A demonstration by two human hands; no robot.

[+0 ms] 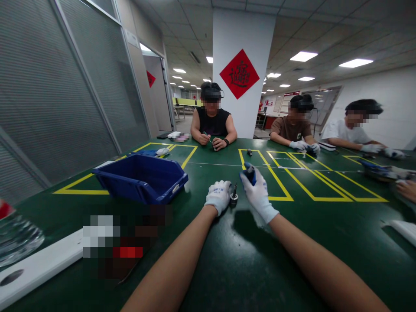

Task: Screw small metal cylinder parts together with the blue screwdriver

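Observation:
My left hand [219, 196], in a white knit glove, rests low over the table with its fingers curled; whether anything is inside them is hidden. Just to its right stands a small metal part with a round base and a thin upright shaft [233, 198]; I cannot tell whether the hand touches it. My right hand [260, 197] is raised slightly, in a white glove with blue-coated fingers. It is closed around a dark, rounded piece [250, 173], partly covered by the thumb and fingers.
A blue plastic bin [139, 180] stands to the left. Nearer are a long white bar [42, 271] and a clear bottle [19, 238]. Another small metal part [249, 152] stands farther ahead. Yellow tape outlines mark the green table [214, 277]. Several people sit around it with parts in hand.

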